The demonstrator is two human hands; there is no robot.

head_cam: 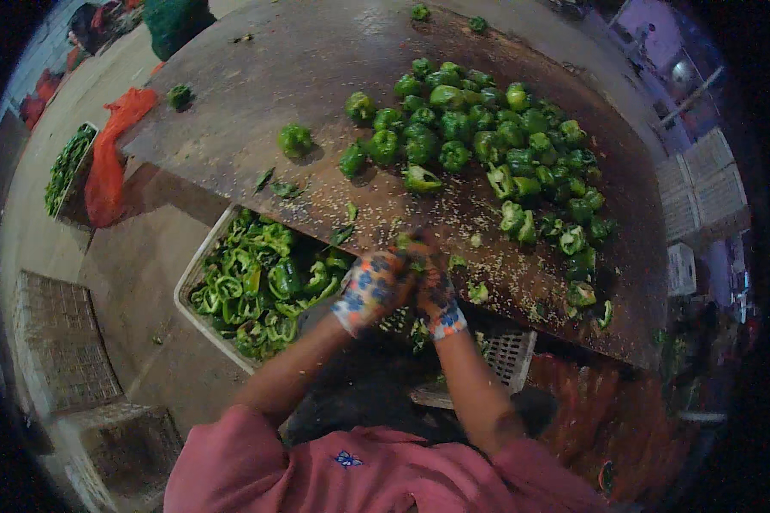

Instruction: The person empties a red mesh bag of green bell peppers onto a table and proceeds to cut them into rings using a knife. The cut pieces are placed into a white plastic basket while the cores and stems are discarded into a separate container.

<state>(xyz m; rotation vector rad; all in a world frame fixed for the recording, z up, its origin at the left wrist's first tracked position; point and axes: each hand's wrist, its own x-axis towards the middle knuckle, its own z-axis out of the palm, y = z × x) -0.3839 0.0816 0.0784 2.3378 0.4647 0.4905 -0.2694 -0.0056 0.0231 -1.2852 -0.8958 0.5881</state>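
Note:
Both my hands wear floral-patterned gloves and meet at the near edge of the wooden table. My left hand (378, 282) grips a green bell pepper (403, 242), of which only small parts show. My right hand (435, 288) closes on the same pepper from the other side; motion blurs its fingers, and whether it also holds a tool I cannot tell. Beside my left hand, a white plastic crate (196, 276) holds cut green pepper pieces (250, 282). Whole bell peppers (455, 125) lie heaped on the table beyond, with a cut pepper (421, 179) at the pile's near side.
Pale seeds (385, 205) and scraps litter the wooden tabletop (282, 77). Below my right forearm is a perforated crate (512, 359). At left are an orange mesh bag (119, 154), a crate of green produce (70, 170) and a woven basket (61, 340). Other crates (702, 186) stand at far right.

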